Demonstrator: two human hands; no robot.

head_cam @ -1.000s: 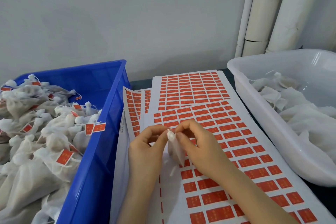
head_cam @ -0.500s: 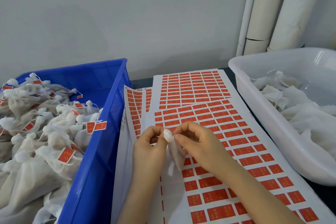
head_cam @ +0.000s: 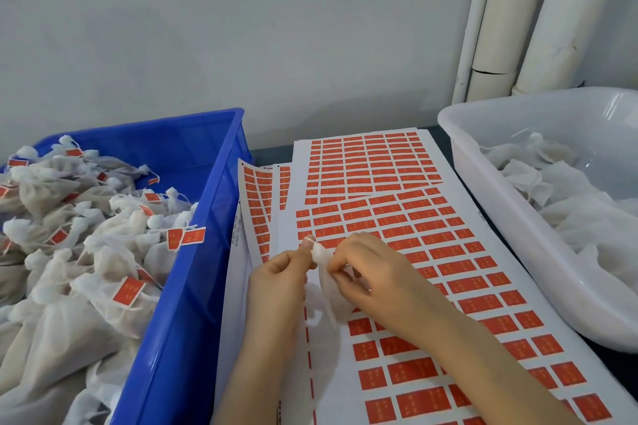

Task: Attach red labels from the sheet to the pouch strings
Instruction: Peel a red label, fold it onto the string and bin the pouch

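A small white mesh pouch (head_cam: 328, 290) hangs between my two hands over the label sheet (head_cam: 448, 252), which is white with rows of red labels. My left hand (head_cam: 279, 276) pinches the pouch's gathered top or its string with thumb and forefinger. My right hand (head_cam: 366, 272) pinches the pouch just right of that, fingers curled round it. The string itself is too thin to make out. Whether a red label is in either hand's fingers is hidden.
A blue bin (head_cam: 193, 252) at the left is heaped with white pouches that carry red labels. A white tub (head_cam: 518, 217) at the right holds unlabelled pouches. More label sheets (head_cam: 366, 162) lie behind, against the wall. White pipes (head_cam: 511, 21) stand at the back right.
My hands have stayed together at the pouch's top, with only small finger shifts. My left thumb and forefinger now reach a little higher over the gathered top.
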